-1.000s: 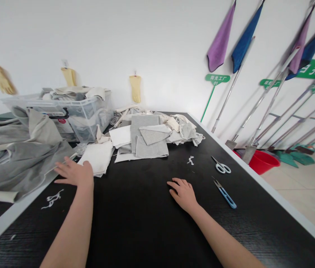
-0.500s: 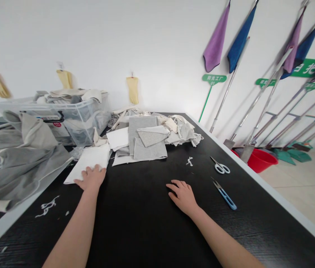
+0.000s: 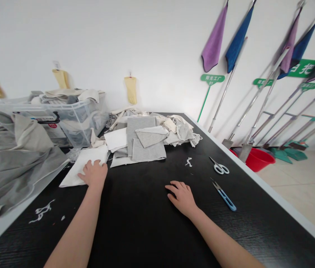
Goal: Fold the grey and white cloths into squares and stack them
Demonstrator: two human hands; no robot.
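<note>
My left hand (image 3: 93, 173) lies with spread fingers on a stack of folded white cloth (image 3: 75, 171) at the left of the black table. On the bare tabletop near the middle rests my right hand (image 3: 182, 196), its fingers slightly apart and holding nothing. To its right are blue-handled thread snips (image 3: 224, 195) and, a bit farther back, scissors with white handles (image 3: 220, 168). Folded grey cloths (image 3: 149, 148) lie beyond both hands, with a white folded piece (image 3: 116, 139) beside them.
A clear plastic bin (image 3: 76, 126) heaped with cloth stands at the back left. Large grey fabric (image 3: 20, 163) spreads in front of it. Crumpled cloth (image 3: 183, 130) lies at the back, and loose thread scraps (image 3: 42, 211) dot the table. A red bucket (image 3: 259, 159) stands on the floor at right.
My left hand has shifted slightly across the white cloth, toward its right edge. The right hand stays put. The view has turned a little.
</note>
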